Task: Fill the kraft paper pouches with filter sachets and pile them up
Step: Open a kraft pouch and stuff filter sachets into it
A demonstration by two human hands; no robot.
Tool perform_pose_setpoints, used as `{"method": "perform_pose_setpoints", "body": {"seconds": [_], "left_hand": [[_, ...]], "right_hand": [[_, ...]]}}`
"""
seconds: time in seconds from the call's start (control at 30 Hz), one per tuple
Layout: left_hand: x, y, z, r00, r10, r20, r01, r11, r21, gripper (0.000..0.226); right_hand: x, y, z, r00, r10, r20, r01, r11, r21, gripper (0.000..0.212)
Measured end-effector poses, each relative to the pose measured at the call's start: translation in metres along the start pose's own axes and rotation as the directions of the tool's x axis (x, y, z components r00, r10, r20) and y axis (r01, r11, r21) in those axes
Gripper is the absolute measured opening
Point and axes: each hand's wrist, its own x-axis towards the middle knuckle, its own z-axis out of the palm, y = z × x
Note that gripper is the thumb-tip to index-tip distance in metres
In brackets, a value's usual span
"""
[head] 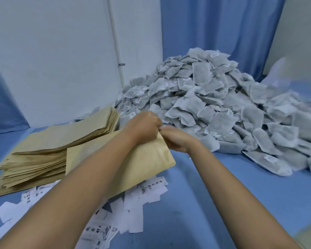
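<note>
Head view shows your left hand [142, 127] curled round the far edge of a kraft pouch [151, 162], while your right hand [177, 140] pinches that same edge from the right, fingers bent. The pouch sits tilted over the blue cloth [169, 221], just right of the pouch stack [39, 151]. Filter sachets [223, 108] are heaped far right. Printed slips [151, 193] lie near.

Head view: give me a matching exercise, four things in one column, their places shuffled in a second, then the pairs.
1. pouch stack
2. sachet heap
3. printed slips
4. single pouch

A. held by left hand and right hand
B. right, before the blue curtain
C. left on the blue cloth
D. scattered nearest the camera

Pairs: 1-C, 2-B, 3-D, 4-A
</note>
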Motion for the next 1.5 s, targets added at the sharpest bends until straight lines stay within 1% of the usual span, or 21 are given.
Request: {"method": "perform_pose_setpoints", "body": {"seconds": [0.07, 0.1, 0.17, 0.23, 0.3, 0.37, 0.43, 0.53, 0.6, 0.73, 0.77, 0.87, 0.97, 1.03, 1.1, 1.17, 1.23, 1.27, 1.37, 1.43, 1.5], "left_hand": [[0.020, 0.006, 0.008, 1.000, -0.011, 0.015, 0.011, 1.000, -0.008, 0.011], [0.029, 0.008, 0.012, 0.999, -0.021, 0.023, 0.021, 1.000, -0.001, 0.012], [0.045, 0.010, 0.021, 0.998, -0.061, 0.007, 0.061, 0.998, -0.001, 0.021], [0.057, 0.008, 0.028, 0.997, -0.074, -0.022, 0.074, 0.997, 0.002, 0.032], [0.066, 0.007, 0.037, 0.996, -0.076, -0.049, 0.076, 0.997, -0.005, 0.035], [0.072, 0.005, 0.040, 0.996, -0.075, -0.056, 0.075, 0.997, 0.001, 0.035], [0.078, 0.004, 0.042, 0.996, -0.080, -0.027, 0.080, 0.997, -0.009, 0.034], [0.087, 0.004, 0.045, 0.996, -0.073, 0.044, 0.074, 0.997, -0.022, 0.023], [0.090, 0.003, 0.043, 0.996, -0.064, 0.061, 0.065, 0.998, -0.020, 0.029], [0.090, 0.002, 0.034, 0.996, -0.047, 0.081, 0.049, 0.999, -0.021, 0.036], [0.087, 0.001, 0.031, 0.996, -0.040, 0.079, 0.042, 0.999, -0.022, 0.036], [0.076, -0.002, 0.023, 0.998, -0.003, 0.061, 0.003, 1.000, 0.010, 0.038], [0.061, -0.008, 0.013, 0.994, 0.024, 0.105, -0.032, 0.997, 0.069, 0.036], [0.046, -0.012, 0.006, 0.990, 0.027, 0.138, -0.041, 0.994, 0.105, 0.036], [0.029, -0.017, -0.002, 0.987, 0.039, 0.157, -0.061, 0.989, 0.137, 0.035], [0.010, -0.022, -0.010, 0.979, 0.060, 0.195, -0.093, 0.982, 0.166, 0.030], [-0.009, -0.029, -0.017, 0.969, 0.081, 0.234, -0.126, 0.975, 0.183, 0.016], [-0.020, -0.031, -0.021, 0.968, 0.082, 0.236, -0.128, 0.974, 0.187, 0.008], [-0.057, -0.042, -0.030, 0.982, 0.070, 0.177, -0.092, 0.988, 0.124, 0.037], [-0.085, -0.048, -0.035, 0.994, 0.091, 0.065, -0.094, 0.995, 0.039, 0.035], [-0.114, -0.053, -0.035, 0.992, 0.083, -0.096, -0.085, 0.996, -0.016, 0.019]], "right_hand": [[0.005, 0.011, -0.036, 0.966, -0.092, -0.240, 0.082, 0.995, -0.051, 0.011], [0.011, 0.016, -0.053, 0.911, -0.138, -0.388, 0.083, 0.984, -0.155, 0.019], [0.028, 0.032, -0.083, 0.766, -0.244, -0.595, -0.034, 0.909, -0.416, 0.051], [0.045, 0.039, -0.108, 0.698, -0.289, -0.655, -0.241, 0.766, -0.595, 0.081], [0.068, 0.038, -0.135, 0.697, -0.260, -0.668, -0.377, 0.660, -0.650, 0.106], [0.095, 0.030, -0.159, 0.682, -0.212, -0.700, -0.477, 0.597, -0.645, 0.122], [0.120, 0.024, -0.171, 0.699, -0.174, -0.694, -0.533, 0.520, -0.667, 0.126], [0.150, 0.026, -0.167, 0.823, -0.141, -0.550, -0.461, 0.399, -0.793, 0.113], [0.160, 0.030, -0.162, 0.874, -0.132, -0.468, -0.406, 0.331, -0.852, 0.094], [0.147, 0.033, -0.151, 0.925, -0.062, -0.375, -0.314, 0.430, -0.847, 0.077], [0.140, 0.036, -0.145, 0.940, -0.056, -0.337, -0.284, 0.424, -0.860, 0.076], [0.114, 0.044, -0.114, 0.964, -0.054, -0.262, -0.230, 0.332, -0.915, 0.076], [0.087, 0.051, -0.075, 0.988, -0.082, -0.133, -0.102, 0.305, -0.947, 0.063], [0.072, 0.053, -0.054, 0.993, -0.088, -0.077, -0.040, 0.366, -0.930, 0.060], [0.064, 0.050, -0.044, 0.990, -0.101, -0.099, -0.048, 0.421, -0.906, 0.075], [0.061, 0.046, -0.041, 0.983, -0.119, -0.138, -0.081, 0.394, -0.915, 0.091], [0.063, 0.047, -0.033, 0.983, -0.112, -0.148, -0.103, 0.330, -0.938, 0.097], [0.065, 0.049, -0.026, 0.980, -0.134, -0.146, -0.102, 0.291, -0.951, 0.094], [0.069, 0.057, -0.007, 0.946, -0.265, -0.184, -0.129, 0.212, -0.969, 0.071], [0.068, 0.059, -0.003, 0.904, -0.347, -0.250, -0.174, 0.235, -0.956, 0.052], [0.065, 0.061, -0.001, 0.848, -0.411, -0.335, -0.214, 0.313, -0.925, 0.037]]}}
